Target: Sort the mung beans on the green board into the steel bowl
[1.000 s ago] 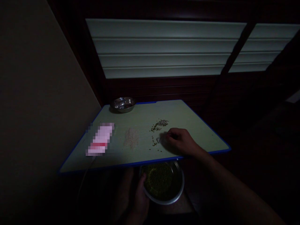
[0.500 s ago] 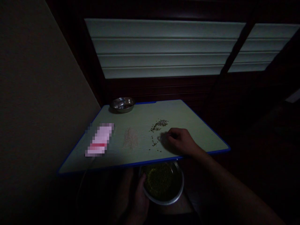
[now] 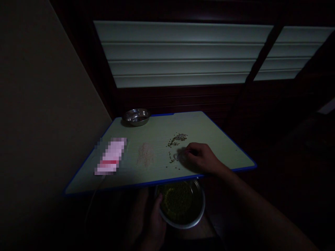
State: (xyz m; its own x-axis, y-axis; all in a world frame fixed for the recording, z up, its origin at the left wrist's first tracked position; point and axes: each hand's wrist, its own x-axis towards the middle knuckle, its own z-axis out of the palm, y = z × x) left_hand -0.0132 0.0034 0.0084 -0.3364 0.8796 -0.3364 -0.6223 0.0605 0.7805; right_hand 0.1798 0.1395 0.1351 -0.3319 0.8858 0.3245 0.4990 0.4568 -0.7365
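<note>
My left hand [image 3: 157,221] grips the left rim of a metal bowl [image 3: 185,226], which is below the table's front edge. Small green grains [image 3: 179,200], like mung beans, lie in the bowl. Over the right part of the table, my right hand [image 3: 200,156] is closed, with its fingers pinched on a small clear, rounded piece that looks like a spoon [image 3: 179,156]. The piece is dim and its handle is hidden by the fingers. Just left of and beyond it are scattered dark seeds [image 3: 179,138] on the tabletop. A loose patch of pale, fine grains [image 3: 145,154] lies further left.
The pale green table [image 3: 209,127] has a blue edge. A shallow steel bowl [image 3: 136,117] stands at its back left corner. A blurred-out phone-like device [image 3: 112,156] with a cable [image 3: 91,202] lies at the left. Behind stands a dark wooden, slatted panel [image 3: 180,52].
The clear spoon-like piece has shifted very slightly left along with my right hand. My left hand and the bowl of green grains stay in place.
</note>
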